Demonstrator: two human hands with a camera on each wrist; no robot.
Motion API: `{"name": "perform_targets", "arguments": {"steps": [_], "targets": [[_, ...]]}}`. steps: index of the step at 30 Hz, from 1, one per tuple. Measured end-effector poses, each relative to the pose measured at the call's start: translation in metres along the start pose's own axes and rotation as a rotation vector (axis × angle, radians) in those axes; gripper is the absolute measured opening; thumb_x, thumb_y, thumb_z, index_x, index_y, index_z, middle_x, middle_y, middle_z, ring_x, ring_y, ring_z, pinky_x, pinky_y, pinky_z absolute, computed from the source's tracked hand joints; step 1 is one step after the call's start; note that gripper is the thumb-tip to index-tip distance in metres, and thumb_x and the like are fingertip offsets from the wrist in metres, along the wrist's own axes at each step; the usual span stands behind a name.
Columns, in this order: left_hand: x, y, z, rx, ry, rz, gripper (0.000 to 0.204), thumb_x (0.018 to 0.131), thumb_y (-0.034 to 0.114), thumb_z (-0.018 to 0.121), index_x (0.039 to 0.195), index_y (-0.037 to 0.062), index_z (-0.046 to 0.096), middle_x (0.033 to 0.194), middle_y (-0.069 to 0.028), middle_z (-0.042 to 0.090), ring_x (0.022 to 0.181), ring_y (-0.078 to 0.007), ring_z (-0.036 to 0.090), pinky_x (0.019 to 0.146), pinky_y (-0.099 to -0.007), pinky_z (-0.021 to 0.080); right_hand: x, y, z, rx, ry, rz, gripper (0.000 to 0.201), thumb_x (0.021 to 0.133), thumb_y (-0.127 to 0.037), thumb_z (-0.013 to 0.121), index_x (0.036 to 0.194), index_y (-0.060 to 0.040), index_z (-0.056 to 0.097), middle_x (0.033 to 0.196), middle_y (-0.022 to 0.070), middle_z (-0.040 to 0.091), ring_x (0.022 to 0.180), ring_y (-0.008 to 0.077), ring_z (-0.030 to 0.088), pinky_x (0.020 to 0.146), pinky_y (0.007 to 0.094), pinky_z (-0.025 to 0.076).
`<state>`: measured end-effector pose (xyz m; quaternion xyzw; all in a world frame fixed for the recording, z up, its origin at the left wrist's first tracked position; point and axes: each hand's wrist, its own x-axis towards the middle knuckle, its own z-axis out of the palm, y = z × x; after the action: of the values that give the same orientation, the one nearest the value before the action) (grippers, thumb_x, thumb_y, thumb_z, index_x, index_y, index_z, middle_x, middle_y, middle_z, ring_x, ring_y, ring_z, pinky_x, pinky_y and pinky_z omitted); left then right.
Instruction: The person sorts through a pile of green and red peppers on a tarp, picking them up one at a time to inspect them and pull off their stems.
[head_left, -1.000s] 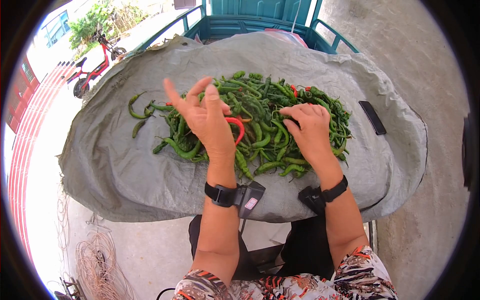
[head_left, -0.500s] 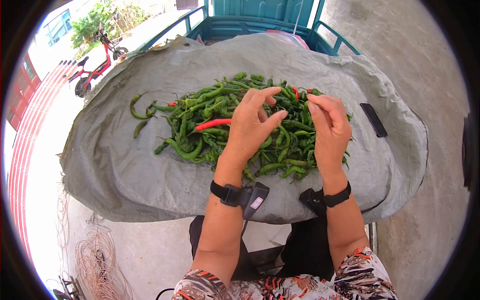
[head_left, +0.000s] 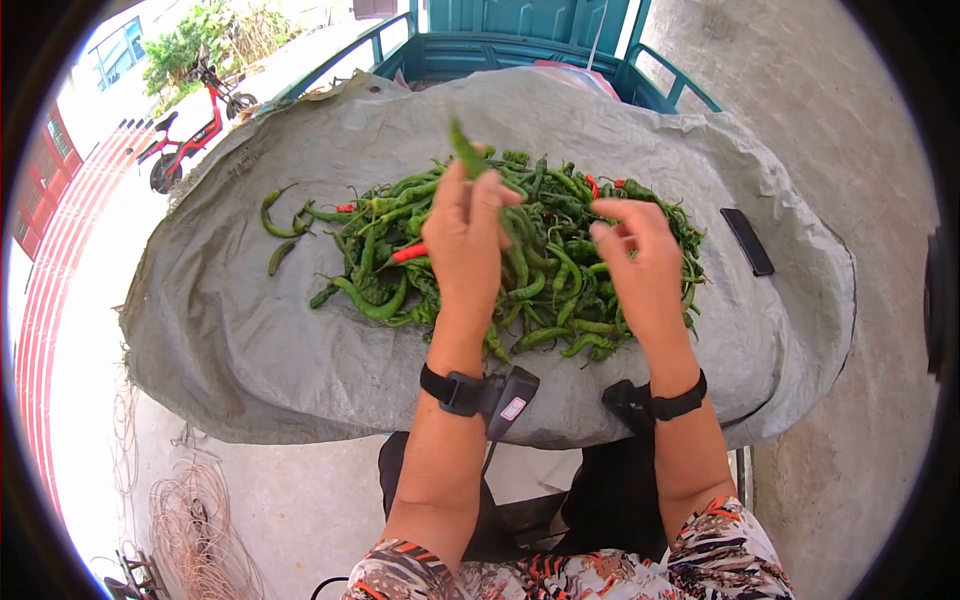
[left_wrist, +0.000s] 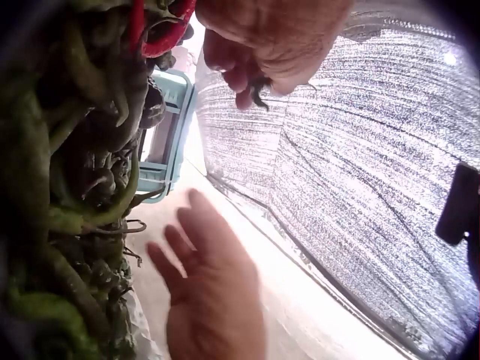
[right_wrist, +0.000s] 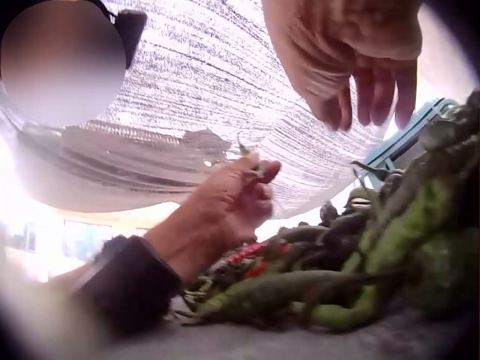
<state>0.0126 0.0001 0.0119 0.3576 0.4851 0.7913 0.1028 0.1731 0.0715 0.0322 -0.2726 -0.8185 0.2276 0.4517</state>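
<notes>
One green pepper [head_left: 464, 148], a little blurred, is pinched in the fingertips of the person's left hand [head_left: 465, 250], its tip pointing up and away from the wearer. The right hand [head_left: 648, 265] is well apart from the left, over the right side of the heap, its fingers loosely bent with nothing visible between them. Below both hands I see a wide heap of peppers [head_left: 575, 285], mostly green and tangled together, in the middle of a grey sheet [head_left: 250, 350]. A red pepper [head_left: 410, 253] lies on the heap just beside the left hand, and more bits of red show towards the far side. Left of the heap, near it, a curved green pepper [head_left: 268, 215] and a shorter pepper [head_left: 281, 257] lie on the sheet. A dark phone [head_left: 747, 241] rests on the sheet to the right of the heap. Each wrist wears a black strap with a small camera. Beyond the sheet stands a blue-green metal cargo bed [head_left: 515, 45]; a red scooter [head_left: 195, 140] is parked at the far left, and a loose coil of wire [head_left: 200, 535] lies on the ground at the near left. The wearer's short-sleeved top [head_left: 725, 545] is patterned in orange, black and white.
</notes>
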Motion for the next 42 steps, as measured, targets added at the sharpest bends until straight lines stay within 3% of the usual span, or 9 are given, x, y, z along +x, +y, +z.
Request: {"name": "perform_targets", "arguments": {"steps": [2,4,9,18,25,29,34,39,42], "targets": [[0.000,0.003,-0.005,-0.042,0.157,-0.004,0.038,0.101,0.017,0.056,0.134,-0.0016,0.053,0.088,-0.0037,0.069,0.057,-0.0045,0.049,0.051,-0.0207,0.043,-0.004,0.024,0.009,-0.214,-0.071,-0.114,0.017,0.084,-0.012,0.070,0.100,-0.0069,0.072,0.095,0.0108,0.064,0.094,0.0267,0.063,0.084,0.0373,0.049],[0.003,-0.004,-0.006,0.190,0.343,0.040,0.051,0.098,0.016,0.061,0.143,-0.0007,0.044,0.123,-0.0137,0.058,0.060,-0.0070,0.050,0.056,-0.0215,0.045,-0.005,0.031,0.012,-0.285,-0.171,-0.161,0.012,0.083,-0.011,0.071,0.094,-0.0066,0.073,0.092,0.0106,0.065,0.095,0.0291,0.062,0.085,0.0383,0.049],[0.005,-0.009,-0.005,0.439,0.508,0.338,0.072,0.090,0.010,0.070,0.152,0.0038,0.034,0.155,-0.0175,0.026,0.072,-0.0085,0.056,0.063,-0.0248,0.048,0.001,0.014,0.005,-0.125,0.149,-0.113,0.010,0.086,-0.005,0.071,0.096,-0.0067,0.074,0.093,0.0072,0.063,0.080,0.0164,0.063,0.071,0.0280,0.051],[-0.001,-0.002,0.005,0.186,-0.350,0.247,0.066,0.077,0.005,0.079,0.138,0.0133,0.057,0.145,-0.0064,0.051,0.072,-0.0076,0.057,0.065,-0.0226,0.049,-0.006,-0.007,0.000,0.499,0.155,-0.098,0.016,0.102,-0.007,0.054,0.112,0.0015,0.062,0.108,0.0083,0.062,0.093,0.0174,0.070,0.083,0.0262,0.053],[-0.003,0.000,0.007,0.139,-0.500,0.197,0.046,0.086,0.005,0.071,0.131,0.0112,0.064,0.117,-0.0043,0.068,0.072,-0.0078,0.058,0.064,-0.0225,0.049,-0.008,-0.017,-0.001,0.605,0.047,-0.166,0.022,0.105,-0.015,0.049,0.118,0.0002,0.058,0.114,0.0096,0.064,0.097,0.0193,0.070,0.092,0.0299,0.050],[-0.002,-0.005,0.004,0.063,-0.320,0.009,0.034,0.097,0.013,0.061,0.131,0.0082,0.062,0.100,-0.0029,0.071,0.066,-0.0050,0.056,0.057,-0.0201,0.046,-0.008,-0.020,0.003,0.658,0.044,-0.148,0.026,0.102,-0.017,0.054,0.122,-0.0016,0.058,0.111,0.0102,0.066,0.103,0.0216,0.067,0.088,0.0315,0.050],[0.001,0.001,-0.005,-0.026,0.203,0.021,0.035,0.104,0.020,0.052,0.133,0.0015,0.056,0.094,-0.0039,0.071,0.054,-0.0020,0.048,0.047,-0.0175,0.040,0.003,0.015,0.017,-0.193,-0.078,-0.195,0.026,0.088,-0.006,0.063,0.114,-0.0055,0.066,0.116,0.0134,0.064,0.111,0.0321,0.057,0.097,0.0400,0.046],[0.002,0.005,-0.008,-0.121,0.391,0.062,0.064,0.104,0.017,0.051,0.156,0.0017,0.017,0.105,-0.0105,0.069,0.058,-0.0078,0.054,0.052,-0.0222,0.045,0.005,0.035,0.030,-0.379,-0.193,-0.361,0.026,0.083,-0.002,0.064,0.108,-0.0077,0.068,0.111,0.0100,0.067,0.111,0.0303,0.056,0.096,0.0416,0.044],[0.003,-0.002,-0.007,-0.050,0.521,0.056,0.070,0.099,0.008,0.054,0.157,0.0041,0.015,0.135,-0.0190,0.051,0.082,-0.0147,0.061,0.065,-0.0268,0.053,0.006,0.033,0.026,-0.415,-0.278,-0.291,0.022,0.083,-0.002,0.064,0.103,-0.0092,0.069,0.106,0.0059,0.068,0.106,0.0293,0.057,0.094,0.0417,0.045]]}}
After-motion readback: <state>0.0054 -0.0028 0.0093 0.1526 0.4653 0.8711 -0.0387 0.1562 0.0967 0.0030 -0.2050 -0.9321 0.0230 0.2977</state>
